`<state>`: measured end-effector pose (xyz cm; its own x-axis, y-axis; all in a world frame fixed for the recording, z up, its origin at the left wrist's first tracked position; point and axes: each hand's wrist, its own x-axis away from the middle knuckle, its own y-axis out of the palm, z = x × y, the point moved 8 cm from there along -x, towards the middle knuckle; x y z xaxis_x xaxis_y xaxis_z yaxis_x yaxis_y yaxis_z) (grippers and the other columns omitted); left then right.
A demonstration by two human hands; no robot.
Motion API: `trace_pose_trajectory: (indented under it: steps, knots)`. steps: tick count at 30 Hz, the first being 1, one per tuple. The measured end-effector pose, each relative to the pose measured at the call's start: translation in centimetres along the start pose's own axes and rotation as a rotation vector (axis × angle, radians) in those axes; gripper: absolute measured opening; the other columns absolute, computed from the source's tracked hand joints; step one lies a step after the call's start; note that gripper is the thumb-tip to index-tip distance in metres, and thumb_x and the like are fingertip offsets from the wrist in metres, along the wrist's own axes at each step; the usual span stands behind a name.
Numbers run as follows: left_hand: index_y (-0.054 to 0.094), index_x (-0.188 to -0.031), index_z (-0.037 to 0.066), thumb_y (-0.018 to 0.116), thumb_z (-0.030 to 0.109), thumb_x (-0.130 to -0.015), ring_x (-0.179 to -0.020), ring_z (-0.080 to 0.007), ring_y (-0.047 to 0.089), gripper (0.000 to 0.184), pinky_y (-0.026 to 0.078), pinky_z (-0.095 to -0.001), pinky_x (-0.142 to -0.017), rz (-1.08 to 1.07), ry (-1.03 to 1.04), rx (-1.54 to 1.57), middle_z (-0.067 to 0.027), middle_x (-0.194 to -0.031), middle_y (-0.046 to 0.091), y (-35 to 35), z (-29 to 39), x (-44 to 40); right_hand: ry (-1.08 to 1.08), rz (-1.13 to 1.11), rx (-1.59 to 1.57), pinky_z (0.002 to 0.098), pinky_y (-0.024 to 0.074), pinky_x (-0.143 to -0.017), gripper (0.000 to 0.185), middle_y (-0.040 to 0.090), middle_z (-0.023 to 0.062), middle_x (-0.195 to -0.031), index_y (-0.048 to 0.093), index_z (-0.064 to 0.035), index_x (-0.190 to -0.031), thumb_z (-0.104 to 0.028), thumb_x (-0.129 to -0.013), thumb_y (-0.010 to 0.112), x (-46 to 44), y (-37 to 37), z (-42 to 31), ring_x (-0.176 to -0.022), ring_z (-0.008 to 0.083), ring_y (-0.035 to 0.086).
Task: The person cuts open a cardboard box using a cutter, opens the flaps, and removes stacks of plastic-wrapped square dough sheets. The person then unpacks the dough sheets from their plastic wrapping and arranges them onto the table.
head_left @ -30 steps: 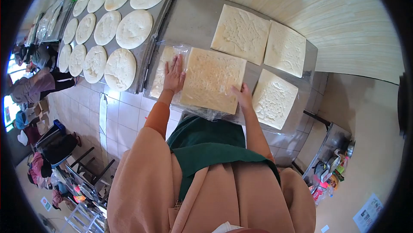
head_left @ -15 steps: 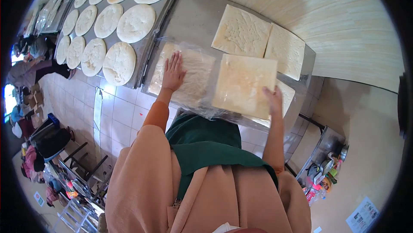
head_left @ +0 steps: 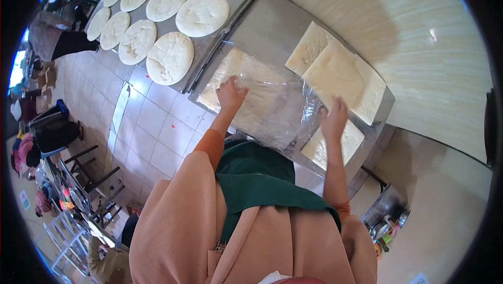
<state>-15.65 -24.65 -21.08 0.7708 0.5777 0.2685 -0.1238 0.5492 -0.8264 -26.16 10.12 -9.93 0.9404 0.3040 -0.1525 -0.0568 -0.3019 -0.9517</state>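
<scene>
My left hand (head_left: 231, 94) has its fingers curled on clear plastic film (head_left: 267, 103), which lies over a flat bread slab (head_left: 224, 69) on the metal table. At the right, my right hand (head_left: 334, 119) is at the lower edge of a smooth square slab (head_left: 335, 77); blur hides its exact grip. This slab overlaps a pale slab (head_left: 309, 48) at the back and another slab (head_left: 373, 93) at the right. Below my right hand and forearm sits a rougher slab (head_left: 352, 142), partly covered by them.
A tray (head_left: 184, 80) of several round flat breads (head_left: 170, 58) stands at the upper left. A wall (head_left: 419, 48) rises behind the metal table (head_left: 262, 27). Another person (head_left: 50, 35) is at the far left. A side table (head_left: 380, 205) with utensils stands lower right.
The smooth square slab has moved right and back, off the film onto the other slabs. My left hand has gone from lying flat to curled fingers. The view has shifted.
</scene>
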Motion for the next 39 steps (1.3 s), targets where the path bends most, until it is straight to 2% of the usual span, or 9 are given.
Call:
trace_pose_trajectory:
  steps: [7,14,23,26,29,31,35,36,39]
  knots:
    - [0.061,-0.119,0.011,0.07,0.044,-0.078,-0.114,-0.0367,0.052,0.053,0.036,-0.047,-0.096,0.583,-0.083,-0.193,-0.0135,-0.119,0.062,-1.8,-6.7,-1.1,-0.439,-0.364,-0.17,0.0561,0.0205,-0.112,0.071,0.032,0.016,-0.151,0.04,-0.0138,-0.143,-0.039,-0.081,0.064,6.7,9.2,-13.5,-0.141,0.0353,0.027]
    - [0.069,-0.097,0.007,0.072,0.051,-0.073,-0.089,-0.0336,0.065,0.05,0.041,-0.0506,-0.089,-0.226,-0.07,-0.057,-0.0169,-0.089,0.069,-8.9,-2.2,-2.0,-0.396,-0.463,-0.166,0.065,0.0011,-0.112,0.088,0.006,0.0125,-0.161,0.021,-0.0227,-0.153,-0.059,-0.081,0.057,8.7,14.1,-11.8,-0.148,0.0346,0.004]
    - [0.063,-0.091,0.0,0.08,0.01,-0.072,-0.072,-0.026,0.062,0.027,0.048,-0.0326,-0.063,0.188,0.447,0.047,-0.0101,-0.09,0.061,-28.2,10.9,10.7,-0.396,-0.478,-0.156,0.061,0.0098,-0.114,0.082,0.021,0.0158,-0.157,0.031,-0.0206,-0.15,-0.049,-0.081,0.066,8.5,13.5,-11.3,-0.146,0.0357,0.017]
    - [0.065,-0.085,0.008,0.079,0.006,-0.065,-0.069,-0.021,0.066,0.025,0.051,-0.0297,-0.058,0.271,0.868,-0.023,-0.0041,-0.086,0.062,-29.7,13.8,13.8,-0.211,-0.529,-0.607,0.0523,0.0196,-0.115,0.075,0.036,0.0184,-0.15,0.034,-0.0149,-0.148,-0.057,-0.089,0.054,6.3,13.3,-8.8,-0.142,0.0357,0.028]
    - [0.065,-0.085,0.014,0.07,0.007,-0.065,-0.08,-0.019,0.067,0.021,0.053,-0.0308,-0.069,0.226,1.172,-0.01,-0.0017,-0.091,0.065,-27.9,14.3,15.4,0.541,-0.578,-2.052,0.0454,0.0275,-0.113,0.081,0.045,0.018,-0.144,0.032,-0.007,-0.148,-0.066,-0.093,0.036,2.4,7.5,-8.3,-0.138,0.0335,0.036]
    - [0.065,-0.086,0.014,0.065,0.009,-0.068,-0.086,-0.0198,0.066,0.019,0.052,-0.0329,-0.075,0.171,1.274,-0.055,-0.0021,-0.095,0.065,-25.8,14.9,15.1,0.583,-0.361,-2.192,0.0441,0.0293,-0.113,0.091,0.039,0.0179,-0.148,0.029,0.0,-0.147,-0.072,-0.092,0.023,-0.3,0.7,-9.2,-0.137,0.0302,0.037]
    - [0.062,-0.102,0.013,0.069,0.002,-0.068,-0.105,-0.0279,0.061,0.037,0.045,-0.0411,-0.094,0.262,1.22,-0.122,-0.009,-0.106,0.064,-17.4,10.8,11.3,0.352,-0.61,-2.304,0.0369,0.0294,-0.113,0.084,0.035,0.0158,-0.15,0.028,0.0009,-0.148,-0.059,-0.091,0.043,-0.1,1.7,-7.4,-0.136,0.0268,0.038]
    - [0.059,-0.107,0.013,0.069,0.002,-0.071,-0.108,-0.0282,0.059,0.038,0.043,-0.0418,-0.096,0.357,1.018,0.007,-0.0095,-0.11,0.063,-16.5,9.7,9.7,0.302,-0.527,-2.032,0.0358,0.0286,-0.113,0.075,0.038,0.0162,-0.148,0.028,-0.0014,-0.149,-0.032,-0.086,0.057,0.1,2.2,-6.4,-0.135,0.0263,0.039]
    - [0.043,-0.129,0.008,0.065,0.01,-0.089,-0.118,-0.0261,0.054,0.046,0.04,-0.0408,-0.101,0.362,0.391,0.525,-0.0105,-0.126,0.056,-10.2,4.0,6.4,0.387,-0.354,-1.876,0.0356,0.0312,-0.112,0.085,0.039,0.0158,-0.148,0.027,-0.0012,-0.149,-0.014,-0.074,0.064,3.8,4.8,-4.1,-0.135,0.0266,0.041]
